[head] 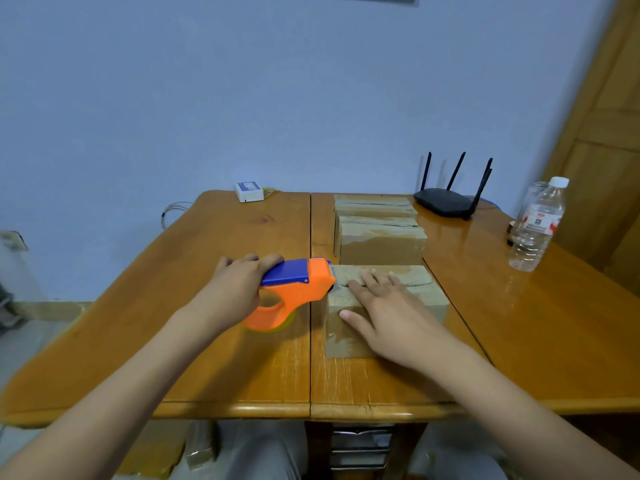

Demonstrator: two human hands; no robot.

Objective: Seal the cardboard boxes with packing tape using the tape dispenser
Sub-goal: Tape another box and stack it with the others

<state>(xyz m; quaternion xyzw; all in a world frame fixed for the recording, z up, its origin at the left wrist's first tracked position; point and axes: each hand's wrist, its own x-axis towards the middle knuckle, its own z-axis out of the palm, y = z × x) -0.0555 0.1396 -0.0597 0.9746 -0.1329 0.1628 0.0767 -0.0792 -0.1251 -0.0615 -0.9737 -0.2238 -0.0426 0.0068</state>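
So the person's left hand (239, 289) has its grip wrapped around the handle of the orange and blue tape dispenser (294, 289), whose nose sits right at the left edge of the nearest cardboard box (381, 306), just right of the frame's centre. That's lined up with the seam (412, 285) running across the box top, so it looks like the start of a taping pass, probably pulling rightward along the flaps. The right hand (388, 317) isn't gripping anything: it lies flat, fingers spread, on top of the box with the thumb hanging over the near face. That's pretty clearly there to pin the flaps down and stop the box skating across the glossy wooden tabletop (225, 358) once the tape drags. Two more boxes (379, 237) sit in a row behind it, toward the upper middle, and whether they're taped yet is hard to say from here. A black router (446, 202), a clear water bottle (536, 226) and a small white box (248, 191) are parked along the back and right, well out of the way.
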